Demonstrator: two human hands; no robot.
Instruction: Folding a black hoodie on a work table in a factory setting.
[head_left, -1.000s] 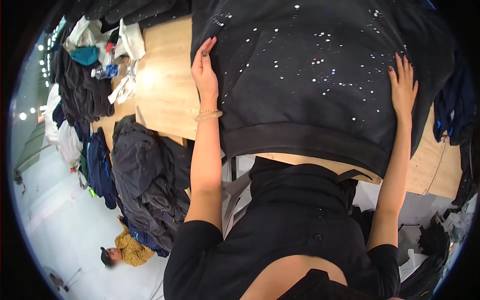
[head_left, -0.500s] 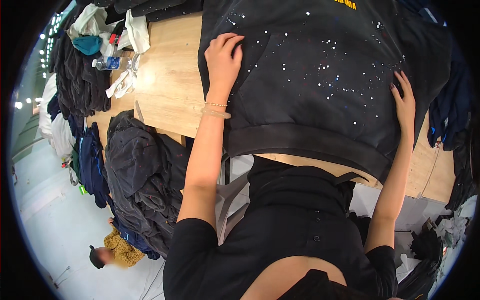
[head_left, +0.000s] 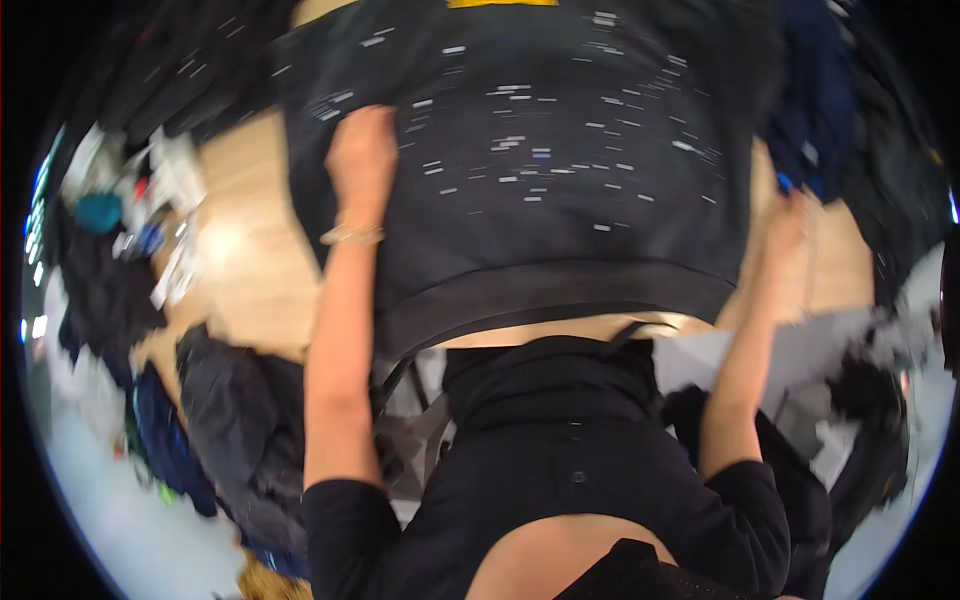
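Across the table (head_left: 250,290) lies your speckled black garment (head_left: 480,235) | your left hand (head_left: 362,150) looks curled over its left side, grip unclear | your right hand (head_left: 787,225), blurred, nears navy cloth (head_left: 815,95), hold unclear

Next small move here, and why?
I'd probably bring the right hand in over the black sweatshirt. It's out past the garment's right edge, by the lower end of the navy cloth, while the left hand is alone on the sweatshirt, at its left side. Blur hides whether the right fingers hold anything; I'd check first.
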